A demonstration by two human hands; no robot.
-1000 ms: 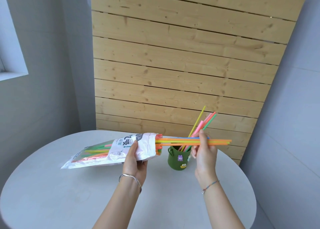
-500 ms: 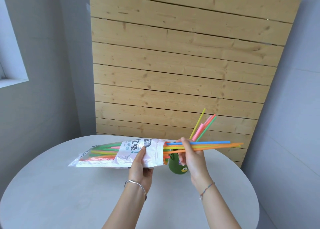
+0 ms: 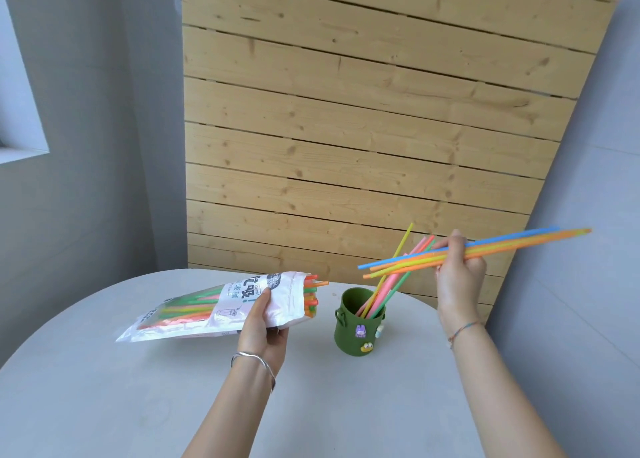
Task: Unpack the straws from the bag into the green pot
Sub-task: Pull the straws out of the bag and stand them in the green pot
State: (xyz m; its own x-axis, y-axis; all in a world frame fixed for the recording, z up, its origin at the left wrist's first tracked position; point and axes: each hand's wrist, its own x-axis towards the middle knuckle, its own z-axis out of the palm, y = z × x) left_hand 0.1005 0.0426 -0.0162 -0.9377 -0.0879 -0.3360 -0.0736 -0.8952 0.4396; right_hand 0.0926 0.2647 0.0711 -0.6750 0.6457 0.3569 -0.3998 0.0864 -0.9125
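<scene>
Fingers (image 3: pixel 450 250) of the right hand (image 3: pixel 459 277) are closed in a pinch around a loose bundle of thin plastic straws, blue, yellow-green and orange (image 3: pixel 502 248), gripped partway along their length and wholly clear of the bag. Long axis of the held bundle runs nearly level, rising slightly to the right; its near ends point left, above and a little behind the small dark green pot with cartoon charms on its side (image 3: pixel 356 326). Pot mouth lies below and to the left of the gripping fingers, well apart from them, and already holds several pink, yellow and green straws (image 3: pixel 394 281) leaning up to the right. Judgement: the bundle must be swung from near-level to steep, left ends down, before it can enter the mouth; the leaning straws narrow the opening on the right side. Right hand is the nearer to the pot, wrist raised, forearm reaching up from lower right. Left hand (image 3: pixel 263 329) is wrapped around the white printed plastic bag (image 3: pixel 242 302) near its open end, holding it tilted over the round grey table (image 3: pixel 104 388), mouth toward the pot; many coloured straws remain inside, tips protruding
</scene>
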